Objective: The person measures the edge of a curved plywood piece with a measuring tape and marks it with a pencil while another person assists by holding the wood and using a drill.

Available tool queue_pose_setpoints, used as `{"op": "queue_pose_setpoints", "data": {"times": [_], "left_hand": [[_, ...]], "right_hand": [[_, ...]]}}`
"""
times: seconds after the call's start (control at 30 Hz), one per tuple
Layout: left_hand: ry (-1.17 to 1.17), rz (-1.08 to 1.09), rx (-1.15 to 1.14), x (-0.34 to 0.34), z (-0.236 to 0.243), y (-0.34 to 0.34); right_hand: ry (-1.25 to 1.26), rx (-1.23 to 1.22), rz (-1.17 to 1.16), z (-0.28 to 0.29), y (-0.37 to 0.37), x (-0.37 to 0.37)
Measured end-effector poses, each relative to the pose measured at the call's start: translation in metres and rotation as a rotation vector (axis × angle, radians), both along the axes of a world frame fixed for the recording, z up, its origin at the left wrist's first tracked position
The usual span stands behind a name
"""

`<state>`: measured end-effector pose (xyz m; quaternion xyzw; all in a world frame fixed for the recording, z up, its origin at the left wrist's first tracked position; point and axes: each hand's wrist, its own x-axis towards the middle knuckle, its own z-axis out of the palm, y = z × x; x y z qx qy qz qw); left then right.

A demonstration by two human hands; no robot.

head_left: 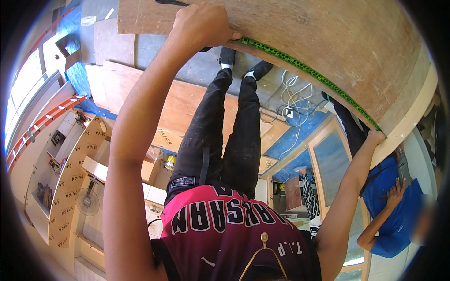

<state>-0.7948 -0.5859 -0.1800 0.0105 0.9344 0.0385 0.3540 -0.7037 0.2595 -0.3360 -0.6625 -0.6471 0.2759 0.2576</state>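
Note:
A green tape measure blade (304, 70) lies stretched along the edge of a large brown plywood sheet (328, 33) at the top of the view. My left hand (202, 24) is closed at the blade's left end, thumb against the strip; a bit of something black shows beneath the hand, mostly hidden. My right hand (376, 137) pinches the blade's other end, where the sheet meets a pale wooden strip (408, 119). Both arms are stretched well apart.
A co-worker in a blue shirt (391, 218) is close on the right, near a grey tool (403, 165). White cables (293, 93) lie on the floor by my feet. Plywood panels (183, 107), an orange ladder (44, 124) and a fan (87, 200) stand around.

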Motion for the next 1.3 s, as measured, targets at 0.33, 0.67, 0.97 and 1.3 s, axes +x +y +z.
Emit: {"op": "queue_pose_setpoints", "data": {"times": [0.33, 0.67, 0.97, 1.3], "left_hand": [[-0.012, -0.015, 0.01, 0.0, -0.002, 0.001], [0.004, -0.006, 0.012, 0.003, -0.006, -0.001], [0.032, -0.018, -0.008, 0.004, -0.004, 0.001], [0.039, 0.007, 0.039, 0.005, -0.009, -0.001]], "right_hand": [[-0.022, 0.039, 0.013, -0.007, 0.024, 0.005], [0.153, 0.012, -0.053, 0.011, -0.004, -0.004], [0.193, -0.011, -0.071, 0.009, -0.009, -0.004], [0.059, 0.032, -0.005, 0.025, 0.022, -0.009]]}}
